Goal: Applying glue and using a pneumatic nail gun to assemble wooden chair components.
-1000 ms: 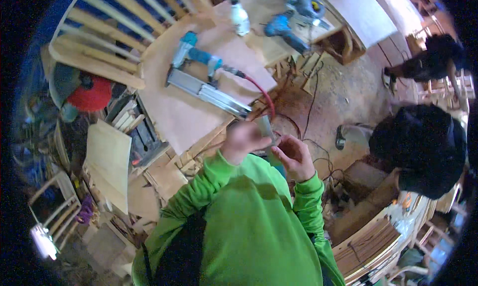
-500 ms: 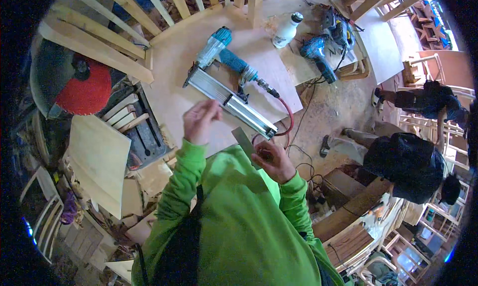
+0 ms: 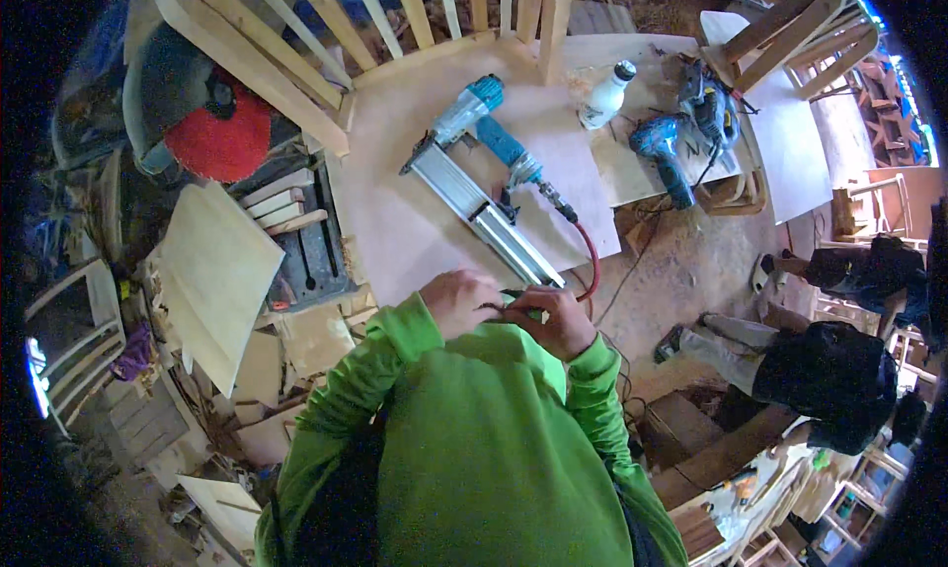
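Close in front of my green sleeves, both hands meet just short of the nail gun. My left hand (image 3: 460, 302) is closed, its fingertips against those of the other hand. My right hand (image 3: 555, 320) is closed too, thumb and fingers pinched round a flat grey strip, now mostly hidden; only a dark, thin bit shows between the hands. The pneumatic nail gun (image 3: 491, 211), teal and silver with a long metal magazine, lies on a pale wooden board (image 3: 380, 202). A red air hose (image 3: 592, 261) runs from its handle past my right hand.
Beyond the nail gun stand a white bottle (image 3: 605, 98), a blue cordless drill (image 3: 664, 157) and another power tool (image 3: 713, 113). Wooden slats (image 3: 262, 58) rise at the far left near a red saw blade (image 3: 222, 137). Two people (image 3: 825, 369) are at the right.
My left hand has come down and right to meet my right hand. The grey strip, plainly visible before, is now mostly covered by fingers. The whole view has shifted.
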### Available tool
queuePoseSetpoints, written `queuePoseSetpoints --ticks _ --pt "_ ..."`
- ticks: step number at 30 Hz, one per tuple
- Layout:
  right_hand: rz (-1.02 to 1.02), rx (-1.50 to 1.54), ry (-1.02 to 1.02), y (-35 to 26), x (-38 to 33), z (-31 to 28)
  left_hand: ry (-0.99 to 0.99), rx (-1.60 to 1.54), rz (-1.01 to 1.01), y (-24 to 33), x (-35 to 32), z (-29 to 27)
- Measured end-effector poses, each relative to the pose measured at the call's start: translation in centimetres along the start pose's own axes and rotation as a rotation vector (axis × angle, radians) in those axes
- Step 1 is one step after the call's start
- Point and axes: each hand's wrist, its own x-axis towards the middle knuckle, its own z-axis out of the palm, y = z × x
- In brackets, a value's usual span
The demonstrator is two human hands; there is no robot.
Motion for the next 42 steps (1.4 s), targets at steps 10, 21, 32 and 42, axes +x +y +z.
queuePoseSetpoints --ticks 10,21,32,42 --pt "0.110 -0.286 0.391 11.8 1.2 0.1 0.272 -0.107 -0.325 -1.9 -1.4 -0.1" --pt "0.178 -0.986 0.157 19.5 6.6 5.5 0.224 0.320 -0.339 -5.3 -4.2 -3.0" --pt "0.217 -0.512 -0.054 13.7 7.1 1.8 0.221 0.457 -0.259 -7.9 -3.4 -6.3" --pt "-0.062 -0.586 0.472 15.9 12.1 -4.9 0.163 0.521 -0.242 -8.8 -2.2 -6.6"
